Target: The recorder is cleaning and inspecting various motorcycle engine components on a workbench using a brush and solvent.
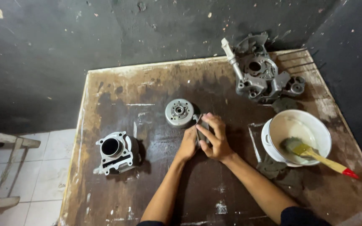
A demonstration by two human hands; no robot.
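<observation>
1. The left hand point(188, 143) and the right hand point(215, 138) meet over the middle of the tabletop point(147, 188), a worn brown board with pale scuffs and dark oily stains.
2. Both grips are closed around one small dark metal part point(200, 127), flat and angular; the right fingers point(209, 125) wrap over its top, and the left palm presses its side.
3. Just up and left of the grips lies a round grey flywheel point(179, 112), ribbed at its rim, nearly touching the held part.
4. Well to the left stands a finned aluminium cylinder block point(116, 151) with a round bore.
5. Up and right sits a rough cast engine casing point(259, 73).
6. To the right is a white enamel bowl point(315, 125) holding a grimy paintbrush point(315, 154) with a wooden handle and red tip.
</observation>
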